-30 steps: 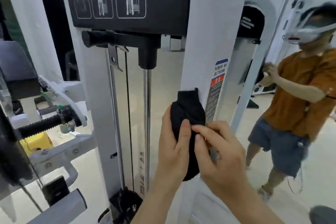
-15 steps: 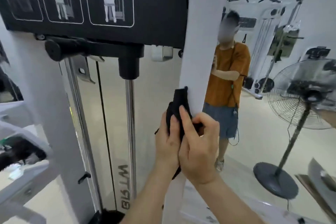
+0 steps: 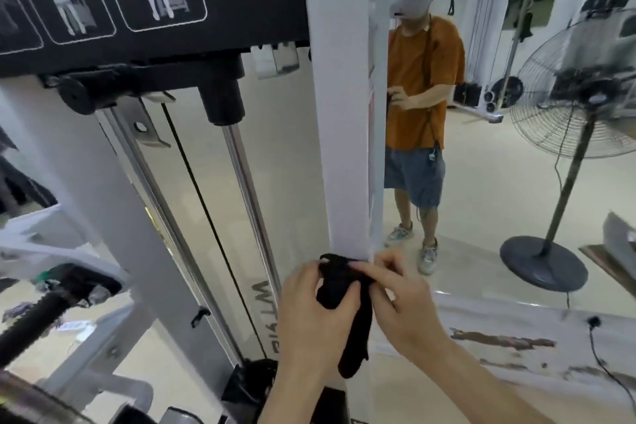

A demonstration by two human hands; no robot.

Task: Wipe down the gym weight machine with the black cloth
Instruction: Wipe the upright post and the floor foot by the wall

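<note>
Count: 1 black cloth point(image 3: 358, 334), pinched by left hand point(image 3: 309, 320) + right hand point(image 3: 406, 313) against front edge of 1 white upright point(image 3: 340, 148) — tail hangs free. Open floor R; 1 fan point(image 3: 578, 96) well apart.

Bright, soft indoor light fills the scene, with hardly any hard shadow on the pale floor. A thin glare streak runs down the chrome rod point(image 3: 254, 203). Wide-angle distortion tilts the posts at 9 o'clock. Smear blurs the parts at 8 o'clock and the fan point(image 3: 585, 89) at 3 o'clock. At 6 o'clock the left hand point(image 3: 309, 313) and right hand point(image 3: 402, 306) look fairly sharp, while the black cloth point(image 3: 339, 289) shows no fold detail.
</note>
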